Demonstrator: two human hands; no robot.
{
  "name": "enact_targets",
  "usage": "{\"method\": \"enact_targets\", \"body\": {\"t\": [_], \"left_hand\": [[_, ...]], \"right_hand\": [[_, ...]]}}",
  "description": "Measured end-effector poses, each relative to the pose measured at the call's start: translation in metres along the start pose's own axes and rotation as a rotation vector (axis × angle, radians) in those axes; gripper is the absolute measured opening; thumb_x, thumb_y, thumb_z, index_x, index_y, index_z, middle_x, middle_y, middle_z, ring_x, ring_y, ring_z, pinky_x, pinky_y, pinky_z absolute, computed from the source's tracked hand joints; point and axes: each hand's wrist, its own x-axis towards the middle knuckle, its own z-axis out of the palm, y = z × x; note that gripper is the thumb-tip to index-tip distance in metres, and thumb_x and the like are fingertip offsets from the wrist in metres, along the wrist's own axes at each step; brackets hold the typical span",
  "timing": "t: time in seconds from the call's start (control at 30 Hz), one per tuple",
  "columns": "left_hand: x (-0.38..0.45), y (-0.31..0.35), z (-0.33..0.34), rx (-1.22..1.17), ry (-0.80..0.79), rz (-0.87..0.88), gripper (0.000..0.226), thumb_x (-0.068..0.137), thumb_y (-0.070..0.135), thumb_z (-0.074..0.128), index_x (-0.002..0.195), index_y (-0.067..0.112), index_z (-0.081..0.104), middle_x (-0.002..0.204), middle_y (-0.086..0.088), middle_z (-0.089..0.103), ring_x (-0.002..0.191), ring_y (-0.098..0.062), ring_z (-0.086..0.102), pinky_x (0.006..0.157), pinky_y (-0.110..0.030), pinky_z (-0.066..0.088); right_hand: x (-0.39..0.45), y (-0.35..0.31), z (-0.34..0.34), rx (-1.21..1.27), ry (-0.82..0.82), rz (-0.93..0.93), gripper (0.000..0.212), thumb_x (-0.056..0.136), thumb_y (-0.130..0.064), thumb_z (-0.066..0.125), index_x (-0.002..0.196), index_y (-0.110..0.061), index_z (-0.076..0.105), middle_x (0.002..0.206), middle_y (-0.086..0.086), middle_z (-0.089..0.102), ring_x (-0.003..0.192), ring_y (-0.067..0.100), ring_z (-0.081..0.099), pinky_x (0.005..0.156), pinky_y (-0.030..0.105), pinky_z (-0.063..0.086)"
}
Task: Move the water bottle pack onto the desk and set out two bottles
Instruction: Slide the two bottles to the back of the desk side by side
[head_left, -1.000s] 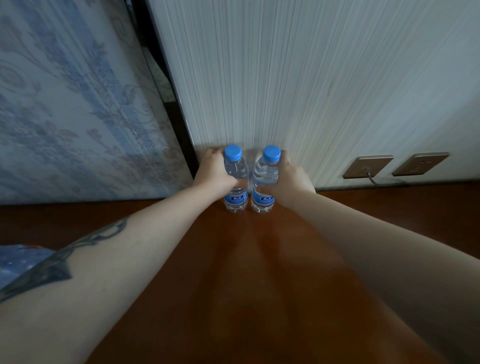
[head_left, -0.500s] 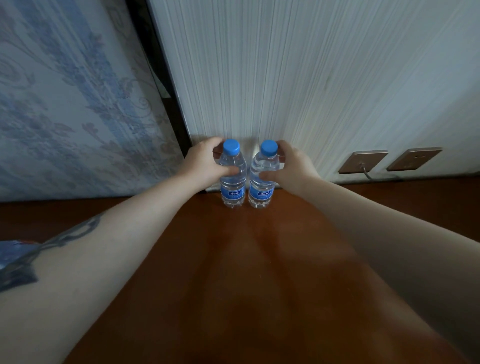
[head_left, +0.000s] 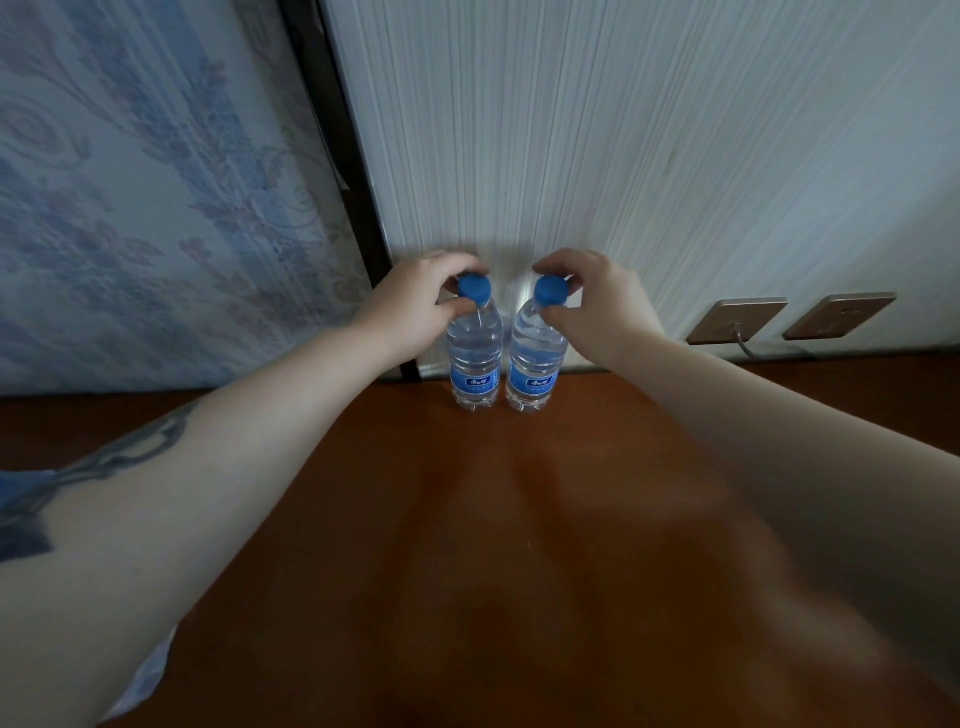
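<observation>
Two small water bottles stood upright at the far edge of the desk (head_left: 519, 519), right up against the white ribbed wall panel (head_left: 623, 156), side by side and just about touching at the shoulders. Left bottle (head_left: 474, 358) had the left hand (head_left: 415, 312) on it, fingertips pinched round its blue cap (head_left: 474, 290). Right bottle (head_left: 534, 358) had the right hand (head_left: 597, 306) doing the same, thumb & fingers closed on that cap (head_left: 551, 290).

Handling, as I judged it: both looked full, so some heft for their size, w/ thin clear plastic that would dent if squeezed mid-body. Labels looked slick. The cap is the stiff part and gives a sure pinch for nudging or straightening; for an actual lift I'd take the body just above the label instead. Tall, narrow base, so prob. easy to tip.

Count: 2 bottles, 2 blue caps, 2 blue labels, 2 hands. Also 2 brass-coloured wall plates (head_left: 737, 319) low on the wall at far right, the nearer one w/ a cable coming out. The pack itself: only a bit of bluish plastic at the near left edge, behind the left forearm, couldn't say for sure that's it.
</observation>
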Motion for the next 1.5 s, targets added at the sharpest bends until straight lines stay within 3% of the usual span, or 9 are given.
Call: {"method": "enact_targets", "body": {"t": [0.23, 0.37, 0.53, 0.67, 0.9, 1.17, 1.27, 1.4, 1.5], "left_hand": [[-0.003, -0.002, 0.007, 0.025, 0.004, 0.008, 0.042, 0.088, 0.008, 0.063, 0.129, 0.013, 0.056, 0.127, -0.006, 0.058, 0.112, -0.017, 0.055, 0.095, -0.028, 0.043], [-0.007, -0.008, 0.015, -0.058, 0.029, -0.104, 0.069, 0.072, 0.023, 0.082, 0.132, 0.014, 0.049, 0.126, -0.004, 0.059, 0.107, -0.013, 0.056, 0.091, -0.032, 0.048], [-0.024, -0.017, 0.053, -0.138, 0.063, -0.448, 0.070, 0.056, 0.042, 0.089, 0.108, 0.014, 0.050, 0.103, 0.001, 0.063, 0.091, -0.016, 0.062, 0.073, -0.035, 0.053], [-0.022, -0.013, 0.075, -0.169, 0.140, -0.535, 0.066, 0.056, 0.046, 0.088, 0.099, 0.019, 0.045, 0.094, 0.006, 0.060, 0.081, -0.014, 0.058, 0.052, -0.022, 0.037], [-0.016, -0.012, 0.080, -0.258, 0.207, -0.504, 0.050, 0.066, 0.030, 0.086, 0.096, 0.018, 0.048, 0.090, 0.007, 0.060, 0.082, -0.013, 0.059, 0.055, -0.018, 0.040], [-0.016, -0.017, 0.084, -0.227, 0.236, -0.495, 0.054, 0.060, 0.034, 0.088, 0.093, 0.016, 0.048, 0.082, 0.010, 0.057, 0.078, -0.013, 0.060, 0.058, -0.023, 0.044], [-0.011, -0.023, 0.076, -0.169, 0.128, -0.490, 0.062, 0.054, 0.046, 0.087, 0.098, 0.018, 0.054, 0.093, 0.006, 0.065, 0.083, -0.012, 0.063, 0.066, -0.032, 0.053], [-0.008, -0.026, 0.058, -0.141, 0.082, -0.448, 0.052, 0.045, 0.059, 0.080, 0.077, 0.034, 0.048, 0.074, 0.016, 0.059, 0.067, 0.006, 0.055, 0.050, -0.018, 0.038], [-0.009, -0.026, 0.053, -0.163, 0.107, -0.402, 0.049, 0.046, 0.058, 0.080, 0.073, 0.033, 0.048, 0.070, 0.017, 0.059, 0.066, 0.009, 0.054, 0.050, -0.015, 0.035]], "right_hand": [[-0.002, -0.002, 0.001, -0.087, -0.013, -0.023, 0.035, 0.084, -0.012, 0.067, 0.118, -0.020, 0.064, 0.115, 0.004, 0.063, 0.093, 0.024, 0.061, 0.080, 0.034, 0.050], [-0.004, 0.003, 0.007, -0.077, -0.080, 0.117, 0.066, 0.073, -0.027, 0.081, 0.129, -0.021, 0.047, 0.120, 0.003, 0.060, 0.104, 0.023, 0.059, 0.080, 0.035, 0.050], [-0.019, 0.014, 0.038, -0.035, -0.173, 0.427, 0.090, 0.064, -0.044, 0.086, 0.131, -0.011, 0.036, 0.125, 0.008, 0.054, 0.107, 0.026, 0.059, 0.075, 0.035, 0.049], [-0.023, 0.014, 0.056, -0.031, -0.111, 0.477, 0.080, 0.066, -0.043, 0.085, 0.123, -0.011, 0.037, 0.116, 0.009, 0.058, 0.097, 0.029, 0.064, 0.077, 0.044, 0.056], [-0.010, 0.024, 0.054, -0.031, -0.111, 0.411, 0.060, 0.077, -0.022, 0.079, 0.122, -0.013, 0.042, 0.107, 0.006, 0.066, 0.082, 0.022, 0.059, 0.063, 0.034, 0.047], [-0.007, 0.029, 0.059, -0.030, -0.088, 0.376, 0.066, 0.075, -0.029, 0.082, 0.123, -0.013, 0.040, 0.113, 0.007, 0.063, 0.091, 0.025, 0.062, 0.065, 0.034, 0.047], [-0.008, 0.031, 0.055, -0.029, -0.125, 0.370, 0.072, 0.072, -0.040, 0.081, 0.125, -0.014, 0.040, 0.108, 0.002, 0.062, 0.085, 0.022, 0.060, 0.063, 0.034, 0.047], [-0.003, 0.031, 0.040, 0.094, -0.121, 0.348, 0.069, 0.070, -0.041, 0.080, 0.124, -0.017, 0.044, 0.105, -0.005, 0.060, 0.094, 0.019, 0.062, 0.074, 0.038, 0.054], [-0.002, 0.029, 0.034, 0.137, -0.095, 0.325, 0.064, 0.072, -0.036, 0.080, 0.124, -0.019, 0.046, 0.111, -0.004, 0.063, 0.098, 0.019, 0.063, 0.083, 0.043, 0.056]]}}
